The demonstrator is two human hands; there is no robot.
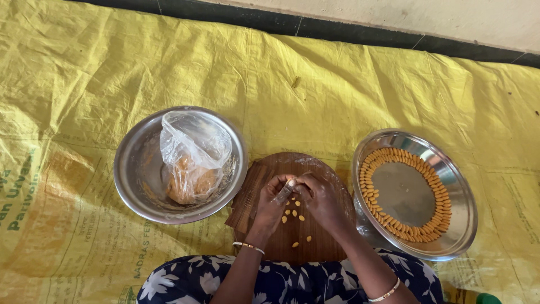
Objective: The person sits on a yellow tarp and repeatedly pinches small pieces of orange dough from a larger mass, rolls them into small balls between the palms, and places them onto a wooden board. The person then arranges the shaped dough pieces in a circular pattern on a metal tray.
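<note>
Floral-print lap (292,284) nearest. Above it, left hand (274,201) and right hand (320,198) meet over the round wooden board (284,239), fingertips pinching a small dough strip (286,190) between them. Cut dough pieces (293,213) lie directly beneath on the board.

Two bare hands, no gloves, no rings visible. Left hand (274,201) and right hand (318,198) both lead to bare forearms, no sleeves in view. Left wrist: thin bangle (248,246), pale w/ orange-red sections, sits snug. Right wrist: similar thin bracelet (388,291), whitish w/ orange bits, partly seen near frame bottom. Lap/lower body covered by dark navy garment (287,281) w/ white floral print: large white petals and leaf shapes, some greyish shading, spread across the cloth; fabric looks soft, w/ loose folds. Garment runs along the bottom edge, cut off by the frame. No watch or other accessories to be seen.
</note>
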